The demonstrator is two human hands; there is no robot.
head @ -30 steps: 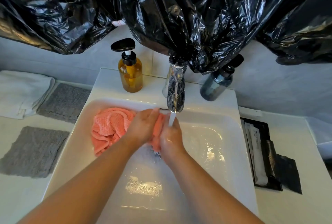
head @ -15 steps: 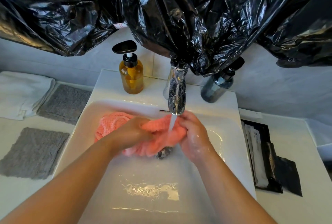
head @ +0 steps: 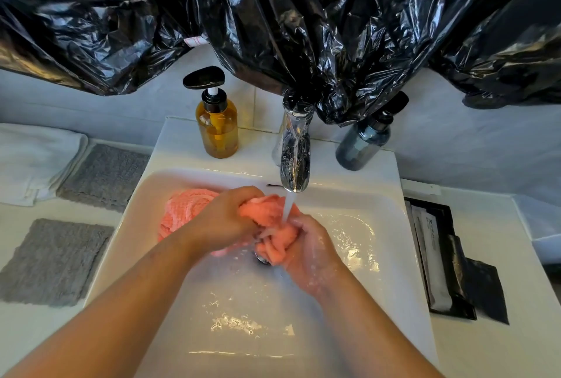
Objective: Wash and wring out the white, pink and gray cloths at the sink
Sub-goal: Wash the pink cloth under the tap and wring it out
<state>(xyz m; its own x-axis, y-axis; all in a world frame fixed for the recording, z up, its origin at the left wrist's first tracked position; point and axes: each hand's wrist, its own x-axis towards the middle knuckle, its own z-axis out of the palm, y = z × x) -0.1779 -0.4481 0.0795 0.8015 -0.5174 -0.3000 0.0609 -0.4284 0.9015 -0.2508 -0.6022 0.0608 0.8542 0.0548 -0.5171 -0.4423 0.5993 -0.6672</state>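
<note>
Both grips work the pink cloth (head: 188, 210) inside the sink (head: 394, 195), near the basin's back edge under the running faucet (head: 296, 153). My left grip (head: 224, 223) curls over its middle and my right grip (head: 309, 244) squeezes the bunched end in the stream, so water flushes through it. The front gray cloth (head: 54, 259), rear gray cloth (head: 106, 175) and folded white cloth (head: 33, 159) wait along the surface's left edge, probably next.

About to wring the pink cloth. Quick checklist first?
1. Left hand and right hand both grip the pink cloth: ok.
2. Cloth held over the sink: ok.
3. Water off before wringing: not ok, it runs onto the cloth.
4. Suds rinsed out: cannot tell.
5. Drain clear: cannot tell, half hidden.
6. White cloth and gray cloths waiting on the left counter: ok.
</note>
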